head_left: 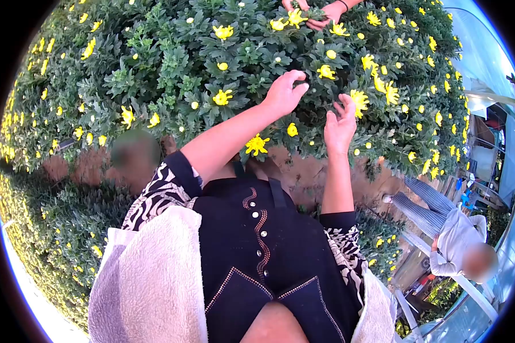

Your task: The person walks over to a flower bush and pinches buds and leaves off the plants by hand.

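Observation:
Over a dense bed of chrysanthemum plants [177,63], my left hand [286,94] reaches out with thumb and fingers apart, and nothing shows between them. My right hand [340,127] is raised at the near side of the bed, fingers loosely curled and apart. Close beside its fingertips is an open yellow chrysanthemum [359,102]; whether they touch it I cannot tell. Another yellow chrysanthemum [326,72] blooms just right of my left hand. Green leaves and small pale buds surround both hands.
Across the bed, another person's hands [326,14] work among the stems. A brown soil path [292,171] runs in front of me, with more plants [68,211] behind. Far right, a person [455,231] in a light top stands near plastic sheeting [486,51] and posts.

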`<state>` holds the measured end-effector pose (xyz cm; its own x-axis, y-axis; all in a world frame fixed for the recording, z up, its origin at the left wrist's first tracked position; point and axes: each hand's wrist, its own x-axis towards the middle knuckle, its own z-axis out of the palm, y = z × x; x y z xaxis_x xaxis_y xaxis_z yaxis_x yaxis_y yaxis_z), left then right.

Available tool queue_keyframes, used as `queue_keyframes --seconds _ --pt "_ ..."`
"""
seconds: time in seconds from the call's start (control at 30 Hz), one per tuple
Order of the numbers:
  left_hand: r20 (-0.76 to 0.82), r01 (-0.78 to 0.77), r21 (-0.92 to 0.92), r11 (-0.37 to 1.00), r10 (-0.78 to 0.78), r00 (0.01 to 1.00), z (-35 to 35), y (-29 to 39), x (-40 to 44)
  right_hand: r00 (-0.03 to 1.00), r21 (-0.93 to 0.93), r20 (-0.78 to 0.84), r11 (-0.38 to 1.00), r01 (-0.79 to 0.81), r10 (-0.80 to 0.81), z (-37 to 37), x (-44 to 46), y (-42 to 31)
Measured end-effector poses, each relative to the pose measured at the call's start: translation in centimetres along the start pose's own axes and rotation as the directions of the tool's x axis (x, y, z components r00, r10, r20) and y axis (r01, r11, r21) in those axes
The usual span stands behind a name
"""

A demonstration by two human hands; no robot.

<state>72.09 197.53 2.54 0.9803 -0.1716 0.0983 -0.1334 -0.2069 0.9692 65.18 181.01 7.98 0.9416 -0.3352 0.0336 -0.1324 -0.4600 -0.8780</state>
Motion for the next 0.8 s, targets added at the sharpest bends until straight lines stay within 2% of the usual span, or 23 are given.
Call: queue_keyframes --seconds 0.03,0.07,0.1,0.13,0.17,0.23,0.27,0.33,0.37,0.43,0.5,0.57,0.6,0.63,0.7,0.8 --pt "0.055 0.129 -0.102 0.986 -0.124 0.991 0.8 -0.5 1.3 1.0 0.0 -0.008 1.0 -0.009 0.009 -0.4 0.1 -0.2" --pt "0.127 0.326 -0.239 0.915 -0.303 0.944 1.3 -1.2 2.3 0.999 -0.015 0.01 0.999 -0.036 0.036 -0.8 0.2 -0.3" --pt "0.22 0.509 -0.352 0.786 -0.459 0.861 1.5 -1.1 3.3 0.998 -0.029 0.029 0.998 -0.062 0.063 -1.3 0.3 -0.4" --pt "0.324 0.641 -0.194 0.742 -0.568 0.756 1.0 -1.2 4.1 0.998 -0.033 0.021 0.998 -0.059 0.06 -1.5 0.6 -0.2" --pt "0.393 0.712 -0.114 0.693 -0.627 0.673 1.0 -1.4 4.5 0.997 -0.031 0.021 0.997 -0.07 0.071 -1.8 0.9 0.1" --pt "0.508 0.364 0.212 0.907 -0.42 0.752 1.5 -3.7 4.2 0.999 -0.054 0.035 0.998 -0.031 0.033 -2.3 1.6 0.6" --pt "0.515 0.366 0.218 0.905 -0.425 0.744 2.0 -4.3 4.2 0.998 0.006 0.017 0.999 -0.053 0.053 -2.3 1.9 0.7" --pt "0.543 0.255 0.277 0.926 -0.37 0.754 2.3 -3.3 3.7 0.997 -0.022 0.053 0.998 -0.054 0.055 -2.7 2.5 1.5" --pt "0.547 0.256 0.283 0.924 -0.375 0.748 2.8 -2.7 3.7 0.995 -0.048 0.087 0.998 -0.041 0.045 -2.8 2.8 1.9" --pt "0.33 0.299 0.465 0.833 -0.477 0.815 3.6 -1.0 3.8 0.998 0.017 0.055 1.0 -0.003 0.002 -2.8 3.3 3.2" --pt "0.167 0.346 0.386 0.855 -0.433 0.886 3.7 -1.4 3.9 0.993 0.051 0.118 0.998 -0.026 0.02 -3.2 3.6 3.9" --pt "0.039 0.536 0.269 0.8 -0.566 0.824 3.4 -3.9 4.5 0.993 0.026 0.114 0.999 -0.04 0.037 -3.7 3.5 3.6" --pt "0.014 0.576 0.196 0.794 -0.589 0.808 3.0 -3.7 4.3 0.99 0.032 0.121 0.996 -0.083 0.078 -4.0 3.6 3.9" --pt "0.014 0.575 0.198 0.794 -0.589 0.808 3.0 -4.3 4.1 0.985 0.036 0.128 0.992 -0.124 0.118 -4.2 3.7 4.0" --pt "0.328 0.592 0.103 0.799 -0.59 0.738 3.1 -5.3 3.6 0.987 0.106 0.127 0.988 -0.114 0.1 -4.1 3.6 4.4" --pt "0.392 0.422 0.136 0.897 -0.44 0.808 5.6 -5.1 2.7 0.973 0.208 0.188 0.963 -0.172 0.133 -3.7 3.4 4.6"
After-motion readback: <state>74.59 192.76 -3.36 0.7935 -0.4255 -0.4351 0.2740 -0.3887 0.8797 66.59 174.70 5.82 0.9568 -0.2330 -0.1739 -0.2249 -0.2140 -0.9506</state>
